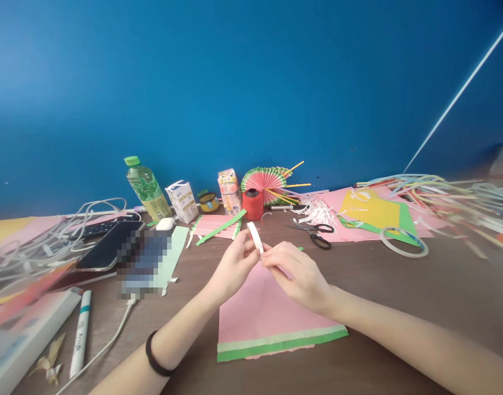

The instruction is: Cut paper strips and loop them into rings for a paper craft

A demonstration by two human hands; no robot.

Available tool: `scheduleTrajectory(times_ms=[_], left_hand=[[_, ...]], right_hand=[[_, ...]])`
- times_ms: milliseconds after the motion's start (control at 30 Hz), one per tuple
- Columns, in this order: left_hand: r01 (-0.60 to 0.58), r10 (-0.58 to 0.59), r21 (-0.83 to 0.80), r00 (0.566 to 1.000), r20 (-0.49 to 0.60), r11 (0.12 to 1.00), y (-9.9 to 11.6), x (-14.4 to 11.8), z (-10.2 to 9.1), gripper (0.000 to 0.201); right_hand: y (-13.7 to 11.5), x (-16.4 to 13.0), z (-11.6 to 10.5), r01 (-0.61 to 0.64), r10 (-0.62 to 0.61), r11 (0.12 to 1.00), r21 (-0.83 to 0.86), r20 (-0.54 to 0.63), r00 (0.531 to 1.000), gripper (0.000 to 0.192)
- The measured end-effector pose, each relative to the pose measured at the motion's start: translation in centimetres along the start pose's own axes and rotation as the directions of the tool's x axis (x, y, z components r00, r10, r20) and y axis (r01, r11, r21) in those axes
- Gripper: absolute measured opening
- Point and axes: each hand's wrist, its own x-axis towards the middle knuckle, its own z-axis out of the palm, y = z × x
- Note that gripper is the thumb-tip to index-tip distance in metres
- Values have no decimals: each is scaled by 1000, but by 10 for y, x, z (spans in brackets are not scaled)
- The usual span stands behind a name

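**White Tape Roll Held in Both Hands at the Far End of the Pink Sheet**

Reference: clock centre at the roll; 12 o'clock points to the blue wall.

The white tape roll is the workpiece, held raised and seen nearly edge-on. The left hand, at 7 o'clock, grasps it between thumb and fingers. A black band encircles the left wrist. The right hand, between 4 and 5 o'clock, has its thumb and fingertips drawn together at the near edge of the roll; whether they grip the tape or only touch it cannot be determined.

At 6 o'clock, the pink sheet lies flat on the table, partly covered by the hands. A pale green strip and a darker green strip run along its near edge.

Surrounding items:
- 12 o'clock: red spool, standing in front of a pleated fan.
- 3 o'clock: scissors with black handles; farther out, a large pale ring.
- 8 o'clock: white marker.
- 9 o'clock: dark-screened phone.
- 10 o'clock: carton; beyond it, a green-capped bottle.
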Motion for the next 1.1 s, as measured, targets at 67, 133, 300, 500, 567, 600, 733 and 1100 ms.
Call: scheduleTrajectory(times_ms=[67,133,300,500,567,600,733,1100], left_hand=[[22,-22,-5,999,-39,1000,0,2,-3,35],[41,-41,-9,996,-73,999,0,3,-5,37],[57,-58,-17,996,-62,998,-1,4,-9,36],[9,-8,-33,1000,12,999,-1,4,-9,44],[9,-9,-20,1000,7,1000,-1,4,-9,46],[9,-9,-9,1000,4,1000,-1,4,-9,46],[-6,8,61,999,-33,998,-2,3,-6,49],[-32,39,109,997,-63,994,-9,4,-6,46]], right_hand=[[-1,0,0,33,-33,999,9,23,999,17],[-1,0,0,58,-59,998,21,41,997,18],[-2,2,-2,22,-23,999,38,23,999,17],[-3,3,-3,1,-1,999,45,1,1000,17],[-3,4,-4,3,-3,999,46,-7,1000,17],[-4,4,-4,1,-1,999,45,-6,1000,17],[-5,4,-3,8,-8,999,40,0,1000,17],[0,-2,0,109,-109,994,20,22,994,21]])
